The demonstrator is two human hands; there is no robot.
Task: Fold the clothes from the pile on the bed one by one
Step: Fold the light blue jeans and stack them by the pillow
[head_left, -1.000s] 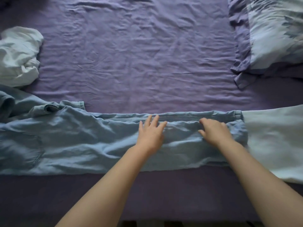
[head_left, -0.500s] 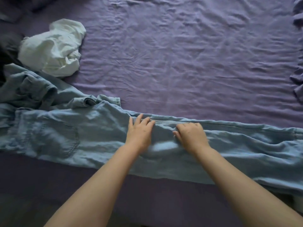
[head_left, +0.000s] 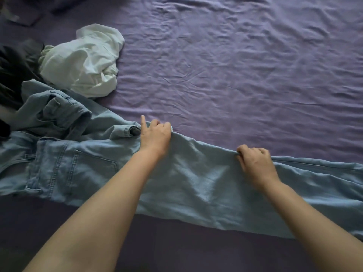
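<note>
At the far left lies a dark garment (head_left: pixel 13 75), with a crumpled white shirt (head_left: pixel 84 61) just beside it and a bunched denim piece (head_left: pixel 57 112) in front. Light blue jeans (head_left: pixel 196 183) stretch flat across the near side of the purple bedsheet (head_left: pixel 235 75), waistband to the left. The left hand (head_left: pixel 155 137) grips their far edge, one finger sticking up. The right hand (head_left: pixel 255 165), further along the leg, pinches the same edge with curled fingers
</note>
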